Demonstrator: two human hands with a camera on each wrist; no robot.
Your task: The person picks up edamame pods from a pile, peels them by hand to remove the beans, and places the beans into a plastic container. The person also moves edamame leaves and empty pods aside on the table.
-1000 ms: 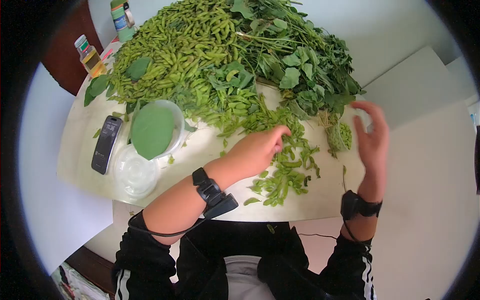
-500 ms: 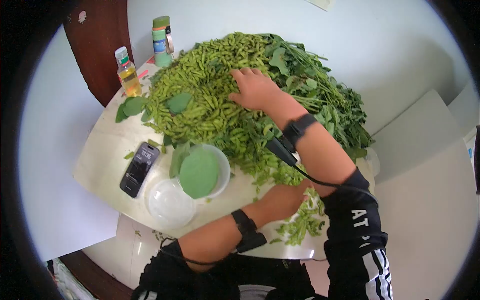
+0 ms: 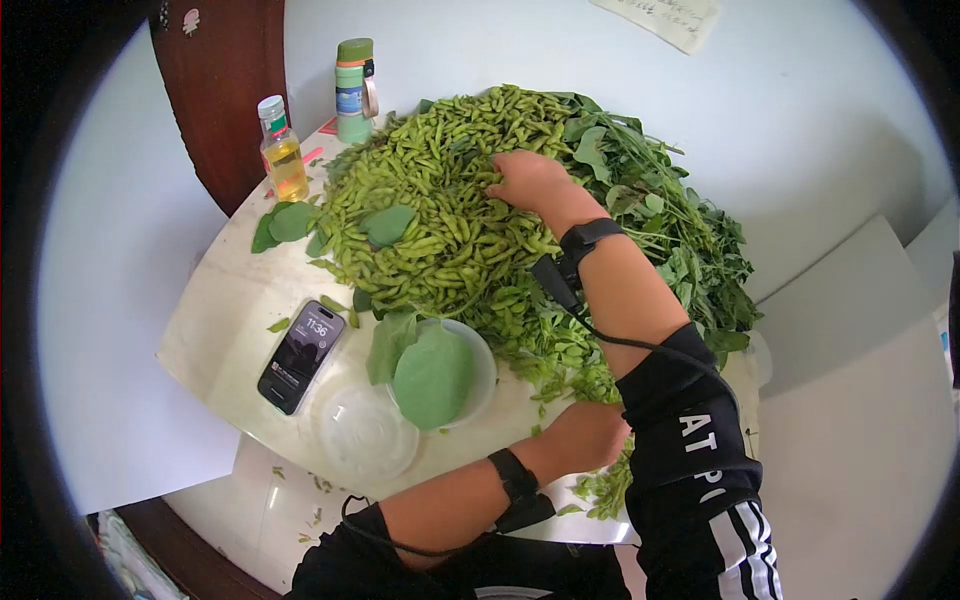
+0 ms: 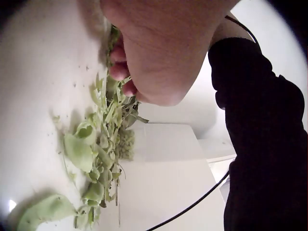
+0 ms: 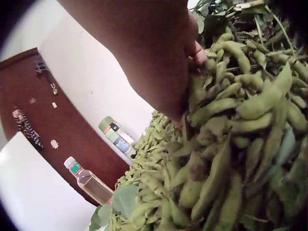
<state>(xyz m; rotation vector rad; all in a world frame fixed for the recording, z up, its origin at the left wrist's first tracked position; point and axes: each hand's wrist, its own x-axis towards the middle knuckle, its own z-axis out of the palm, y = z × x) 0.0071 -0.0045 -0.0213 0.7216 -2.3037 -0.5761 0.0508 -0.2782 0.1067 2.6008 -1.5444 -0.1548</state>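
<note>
On the big heap of green pods (image 3: 430, 235), my right hand (image 3: 535, 185) reaches in from the right, fingertips down among the pods. The right wrist view has this hand (image 5: 149, 57) with thumb and fingers around pods (image 5: 216, 110). My left hand (image 3: 590, 437) is low over the table beside the smaller pile of pods and shells (image 3: 605, 490), partly behind my right sleeve. In the left wrist view the fingers of this hand (image 4: 159, 53) are curled over loose greens (image 4: 103, 144); whatever may be inside them is hidden.
Leaves cover much of a clear bowl (image 3: 482, 385), beside a clear lid (image 3: 368, 435) and a phone (image 3: 301, 357). A bottle (image 3: 285, 165) and a green flask (image 3: 352, 95) stand at the back left. Leafy stems (image 3: 690, 240) lie at the right.
My right hand has gone from the table's right side across my left arm to the pod heap. The left hand stays by the small pile. The head view has shifted.
</note>
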